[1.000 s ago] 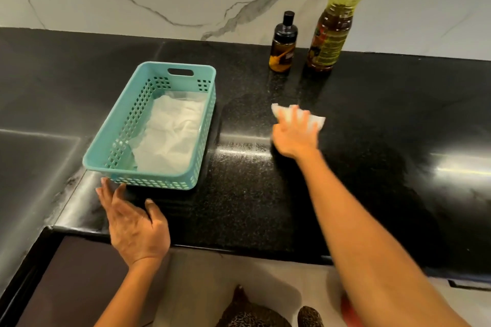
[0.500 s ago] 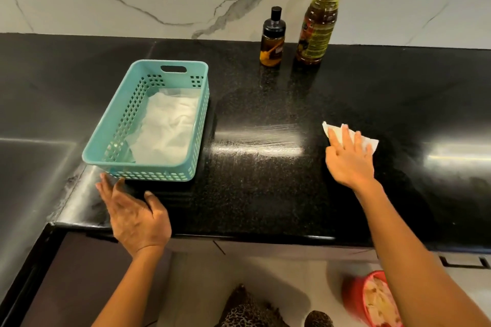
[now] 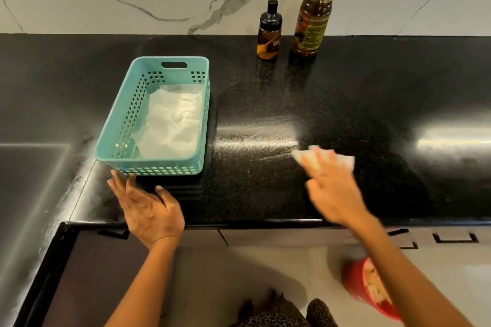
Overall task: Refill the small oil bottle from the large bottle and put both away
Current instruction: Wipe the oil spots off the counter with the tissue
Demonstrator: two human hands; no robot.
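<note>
Right hand (image 3: 332, 191), fingers straight, flat on tissue (image 3: 345, 161) on counter (image 3: 265, 87); left hand (image 3: 148, 210) spread flat before basket (image 3: 159, 166).

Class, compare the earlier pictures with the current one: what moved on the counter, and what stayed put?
The right hand, pressing the white tissue flat, wiped rightward across the counter, then back left and nearer the front edge. Nothing was picked up or released. The left hand by the basket, the small bottle and the large bottle stayed put.

Bright overhead glare streaks on the glossy black counter (image 3: 345, 93), motion-blurred right hand (image 3: 332, 191), wide-angle edge bending.
</note>
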